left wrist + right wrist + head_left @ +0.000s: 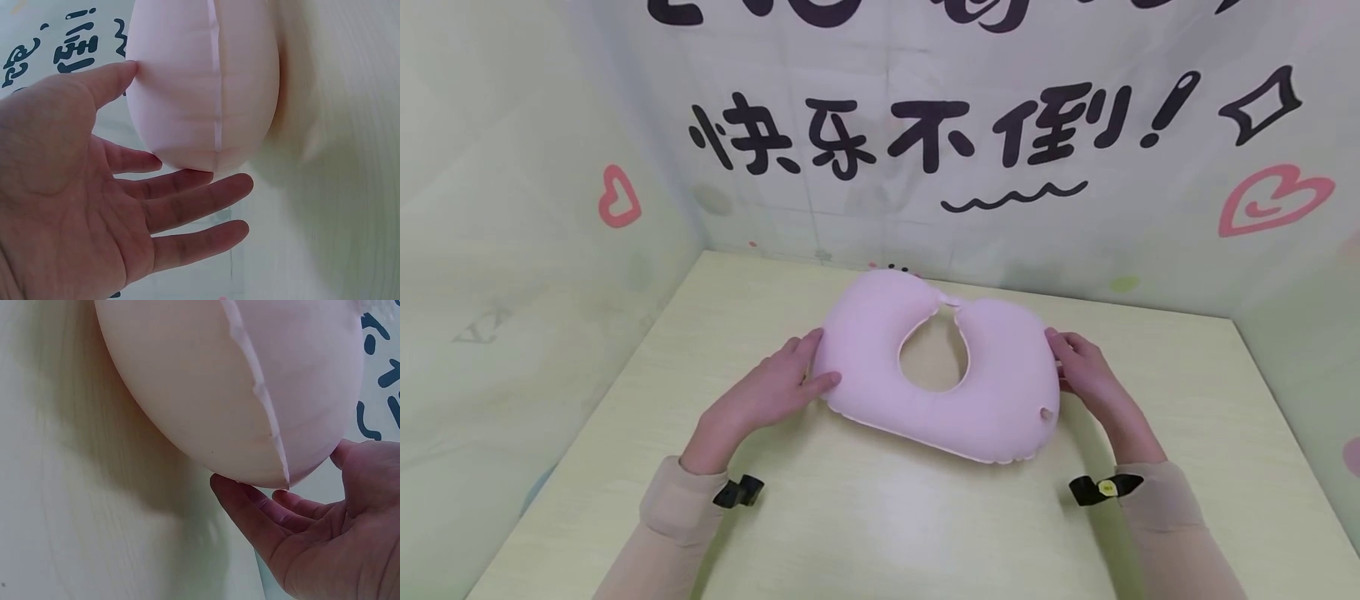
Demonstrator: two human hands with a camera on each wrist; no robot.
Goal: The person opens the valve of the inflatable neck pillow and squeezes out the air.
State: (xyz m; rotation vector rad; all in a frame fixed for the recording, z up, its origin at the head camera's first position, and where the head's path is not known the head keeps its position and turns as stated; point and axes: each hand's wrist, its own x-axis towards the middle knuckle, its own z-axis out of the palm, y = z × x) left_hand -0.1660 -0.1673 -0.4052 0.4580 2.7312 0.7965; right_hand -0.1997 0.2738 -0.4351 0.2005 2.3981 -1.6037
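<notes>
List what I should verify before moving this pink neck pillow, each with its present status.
1. Left hand touching the neck pillow: ok, thumb and fingertips meet its left end.
2. Right hand touching the opposite end: ok.
3. Pillow inflated: ok, it looks full and rounded.
4. Pillow lifted fully off the table: cannot tell, its underside is mostly hidden.
5. Small fitting near the pillow's near right corner closed: cannot tell, too small to read.
</notes>
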